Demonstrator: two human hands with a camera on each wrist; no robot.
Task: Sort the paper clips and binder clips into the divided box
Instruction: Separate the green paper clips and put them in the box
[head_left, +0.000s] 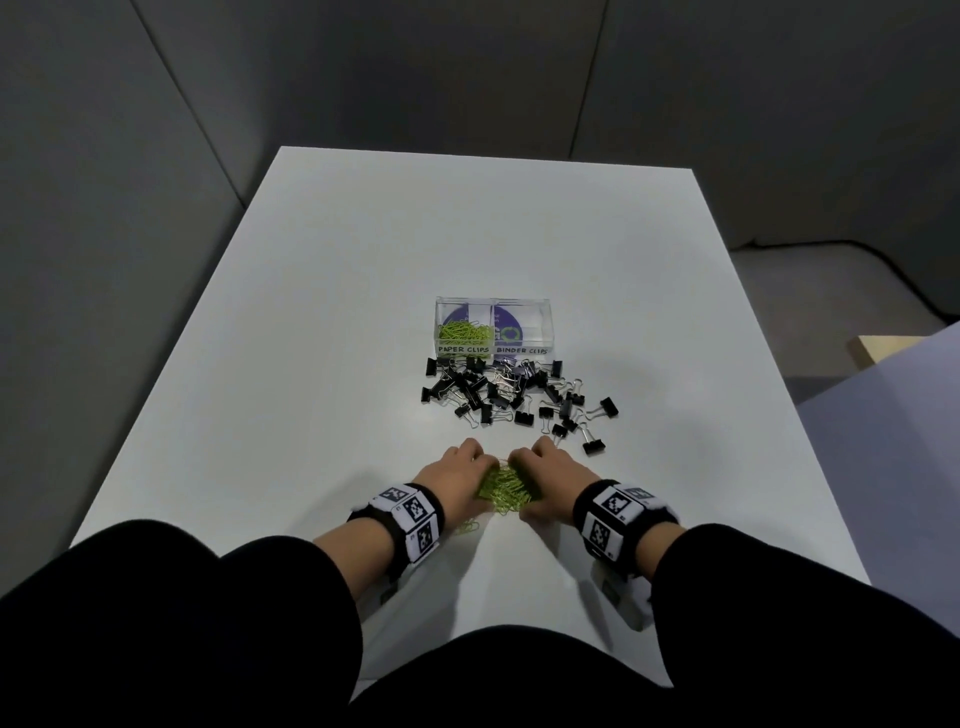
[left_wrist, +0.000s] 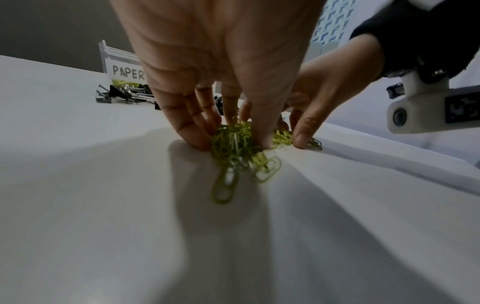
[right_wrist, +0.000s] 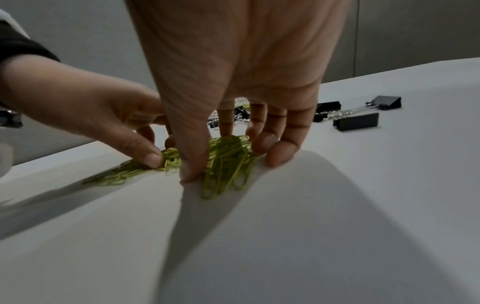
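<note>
A heap of green paper clips (head_left: 503, 487) lies on the white table (head_left: 311, 312) near its front edge. My left hand (head_left: 480, 478) and right hand (head_left: 524, 483) close in on the heap from either side. In the left wrist view the left thumb and fingers (left_wrist: 192, 135) pinch a bunch of the clips (left_wrist: 233, 156), fingertips on the table. In the right wrist view the right thumb and fingers (right_wrist: 278, 156) curl round another bunch (right_wrist: 228, 164). Beyond lie several black binder clips (head_left: 514, 392). The clear divided box (head_left: 550, 325) holds green clips in its left compartment, labelled PAPER CLIPS.
The BINDER CLIPS compartment (head_left: 524, 332) on the right shows only a purple sticker. A loose green clip (head_left: 467, 527) lies beside my left wrist. A pale surface (head_left: 909, 415) stands off the table's right edge, and grey wall panels rise behind.
</note>
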